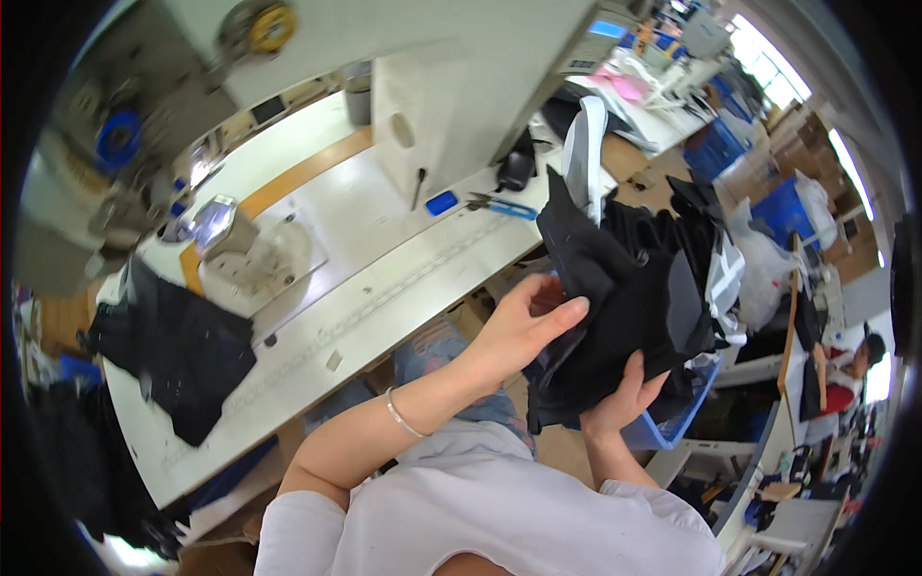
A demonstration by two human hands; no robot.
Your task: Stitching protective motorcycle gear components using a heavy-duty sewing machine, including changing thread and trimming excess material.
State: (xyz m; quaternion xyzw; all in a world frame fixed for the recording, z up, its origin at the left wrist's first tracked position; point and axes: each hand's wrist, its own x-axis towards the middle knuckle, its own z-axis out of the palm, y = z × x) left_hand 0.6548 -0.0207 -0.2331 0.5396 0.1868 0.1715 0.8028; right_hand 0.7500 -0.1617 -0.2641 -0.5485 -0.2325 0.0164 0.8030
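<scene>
Off the sewing table's right end, both my hands hold a bundle of black fabric pieces (624,312). My left hand (528,322) pinches the bundle's left side, thumb lying on top. From below, my right hand (624,398) grips its lower edge, the thumb on the near face and the other fingers hidden behind the cloth. A grey patch shows on the bundle's right part. Another black fabric piece (182,341) lies at the left of the table, beside the sewing machine's needle area (226,230).
On the white sewing table (355,298) lie blue-handled snips (504,206), a small blue box (442,203) and a black mouse-like object (517,168). A blue crate (663,432) stands under the bundle. More dark fabric hangs at the far left. Another person (845,379) is at the far right.
</scene>
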